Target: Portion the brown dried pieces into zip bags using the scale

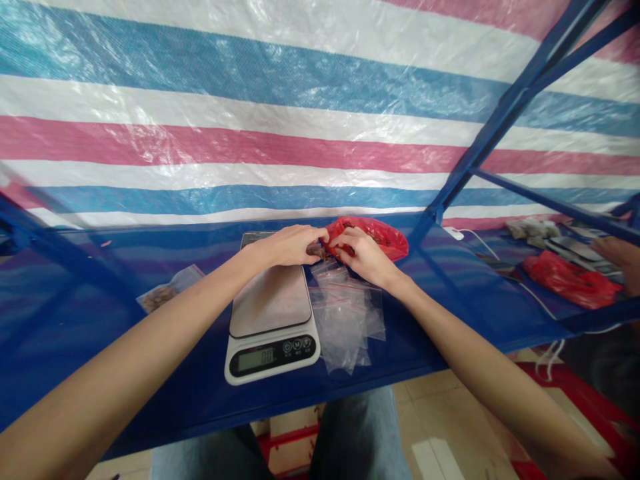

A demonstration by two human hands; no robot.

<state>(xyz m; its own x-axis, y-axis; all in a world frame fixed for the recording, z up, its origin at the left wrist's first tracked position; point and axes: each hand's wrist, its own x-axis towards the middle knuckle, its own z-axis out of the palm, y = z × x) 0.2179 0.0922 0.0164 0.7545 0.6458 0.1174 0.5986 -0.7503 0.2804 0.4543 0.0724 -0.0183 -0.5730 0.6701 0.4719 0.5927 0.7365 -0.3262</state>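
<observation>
Both my hands meet at the far side of a blue table [450, 313], at the mouth of a red plastic bag [387, 239]. My left hand [290, 245] reaches over the back of a white digital kitchen scale [273, 320], fingers curled in a pinch on something small and brownish that I cannot make out. My right hand [363, 255] has its fingers closed on the red bag's edge. A heap of small clear zip bags [345, 313] lies just right of the scale, under my right wrist.
A filled clear zip bag [167, 291] lies left of the scale. At the right are another red bag [570, 280], a white charger with cable [457, 233] and another person's hand [623, 257]. A striped tarp hangs behind blue frame bars.
</observation>
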